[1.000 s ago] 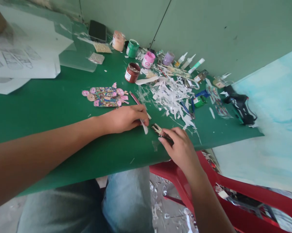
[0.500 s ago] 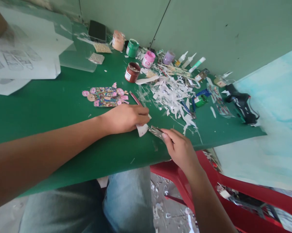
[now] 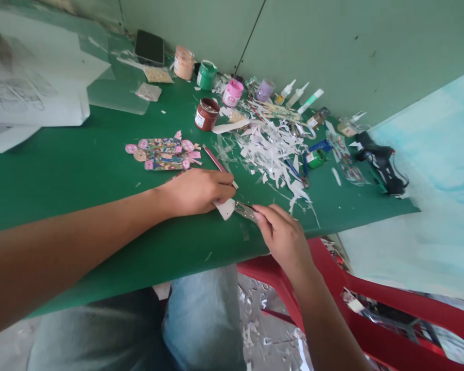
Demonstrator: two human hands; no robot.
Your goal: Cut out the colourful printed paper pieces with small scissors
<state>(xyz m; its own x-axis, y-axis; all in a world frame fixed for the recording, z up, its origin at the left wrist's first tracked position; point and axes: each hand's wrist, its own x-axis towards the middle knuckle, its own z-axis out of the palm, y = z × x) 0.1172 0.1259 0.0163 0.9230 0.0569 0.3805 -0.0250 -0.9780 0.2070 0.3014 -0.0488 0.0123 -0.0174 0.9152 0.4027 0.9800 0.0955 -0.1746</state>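
Observation:
My left hand is closed on a small white piece, pinching it near the table's front edge; a dark dot shows on the piece. In my right hand is a silver hole punch, its handles mostly hidden by my fingers. The punch's jaws lie at the right edge of the white piece; I cannot tell whether they touch it. A pinkish-red pencil-like stick lies just beyond my left hand. Flat, colourful figure cutouts lie to its left.
White paper scraps are heaped on the green table. Paint jars and glue bottles stand behind them. Printed sheets lie at left, a black strapped object at right. A red chair stands below.
The view has shifted slightly, moving the table things a little left. The hole punch has turned slightly in my right hand. My left hand keeps its hold on the white piece.

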